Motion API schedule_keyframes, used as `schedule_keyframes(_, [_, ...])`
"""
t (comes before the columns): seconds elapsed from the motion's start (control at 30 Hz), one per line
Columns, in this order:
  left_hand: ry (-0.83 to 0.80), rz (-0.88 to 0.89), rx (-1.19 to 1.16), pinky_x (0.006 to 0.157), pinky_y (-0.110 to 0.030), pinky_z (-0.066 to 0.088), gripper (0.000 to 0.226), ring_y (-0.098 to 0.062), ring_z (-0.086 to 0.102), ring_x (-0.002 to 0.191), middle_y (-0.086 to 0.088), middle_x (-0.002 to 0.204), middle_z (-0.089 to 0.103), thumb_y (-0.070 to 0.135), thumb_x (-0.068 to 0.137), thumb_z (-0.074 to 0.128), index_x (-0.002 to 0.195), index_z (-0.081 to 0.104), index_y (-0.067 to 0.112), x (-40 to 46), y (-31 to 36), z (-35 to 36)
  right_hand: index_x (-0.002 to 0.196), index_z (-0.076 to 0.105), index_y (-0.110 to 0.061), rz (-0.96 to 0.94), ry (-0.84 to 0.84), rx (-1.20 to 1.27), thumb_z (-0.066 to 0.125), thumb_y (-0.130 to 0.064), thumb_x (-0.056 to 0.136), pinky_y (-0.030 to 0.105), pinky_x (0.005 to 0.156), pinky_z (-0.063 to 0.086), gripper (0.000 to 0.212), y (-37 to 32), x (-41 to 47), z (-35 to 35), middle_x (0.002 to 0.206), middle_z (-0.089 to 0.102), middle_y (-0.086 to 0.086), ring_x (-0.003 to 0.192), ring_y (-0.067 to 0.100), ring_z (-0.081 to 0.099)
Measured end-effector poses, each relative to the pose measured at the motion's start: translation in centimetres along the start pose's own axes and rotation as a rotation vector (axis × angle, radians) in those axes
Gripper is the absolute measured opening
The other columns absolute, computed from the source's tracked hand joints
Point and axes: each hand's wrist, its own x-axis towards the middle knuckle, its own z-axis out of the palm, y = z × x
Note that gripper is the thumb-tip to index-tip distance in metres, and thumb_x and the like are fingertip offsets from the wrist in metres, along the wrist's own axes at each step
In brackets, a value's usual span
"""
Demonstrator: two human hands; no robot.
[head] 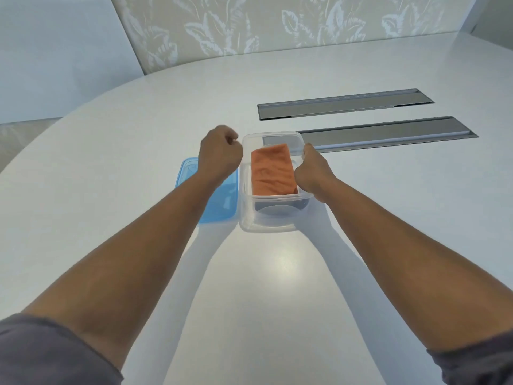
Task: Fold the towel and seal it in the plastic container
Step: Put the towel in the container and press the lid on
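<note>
A folded orange towel lies flat inside an open clear plastic container on the white table. The blue lid lies on the table just left of the container, partly hidden under my left forearm. My left hand hovers at the container's left rim with its fingers curled shut and nothing in them. My right hand grips the container's right wall, thumb over the rim.
Two long grey metal cable hatches are set into the white table behind and to the right of the container. The table's curved far edge runs along the back left, with a leaf-patterned wall behind.
</note>
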Motion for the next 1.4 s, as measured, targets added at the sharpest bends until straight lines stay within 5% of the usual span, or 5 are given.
schedule_keyframes(0.2, [-0.279,-0.174,0.177,0.068,-0.034,0.043,0.014,-0.023,0.053,0.077,-0.003,0.085,0.056,0.021,0.085,0.069,0.091,0.059,0.014,-1.3,-4.7,0.5,0.143,0.039,-0.011,-0.005,0.007,-0.037,0.050,-0.001,0.092,0.032,0.064,0.042,0.054,0.1,0.2,0.1,0.115,0.058,0.010,0.097,0.028,0.055])
schedule_keyframes(0.5, [-0.307,-0.145,0.389,0.089,-0.043,0.051,0.034,-0.027,0.058,0.101,-0.006,0.113,0.059,0.031,0.080,0.075,0.105,0.063,0.011,-2.3,-5.7,1.5,0.139,0.042,-0.011,-0.024,0.009,-0.057,0.053,-0.003,0.092,0.032,0.065,0.040,0.048,0.1,0.1,0.2,0.113,0.059,0.009,0.094,0.026,0.055])
schedule_keyframes(0.73, [-0.341,-0.195,0.583,0.120,-0.062,0.001,0.058,-0.041,-0.010,0.156,-0.007,0.171,-0.001,0.060,0.091,0.054,0.143,0.047,0.034,-3.3,-6.8,2.0,0.131,0.044,-0.011,-0.037,0.015,-0.040,0.054,-0.003,0.092,0.031,0.062,0.040,0.041,0.2,0.3,0.1,0.107,0.055,0.005,0.089,0.022,0.053])
schedule_keyframes(1.1, [-0.374,-0.318,0.296,0.115,-0.047,0.038,0.080,-0.029,0.051,0.133,-0.001,0.147,0.055,0.038,0.071,0.081,0.145,0.052,0.024,-1.4,-5.4,0.0,0.131,0.046,-0.014,-0.040,0.013,-0.001,0.064,-0.014,0.092,0.035,0.076,0.045,0.043,0.2,0.1,0.2,0.113,0.058,0.004,0.100,0.027,0.057])
schedule_keyframes(1.4, [-0.187,-0.235,0.030,0.090,-0.029,0.044,0.069,-0.033,0.056,0.124,-0.014,0.143,0.054,0.000,0.085,0.059,0.152,0.045,0.011,-0.3,-1.3,-1.9,0.130,0.046,-0.013,-0.043,0.006,0.019,0.066,-0.017,0.093,0.036,0.077,0.045,0.042,-0.1,-0.3,0.1,0.113,0.058,0.006,0.099,0.026,0.056])
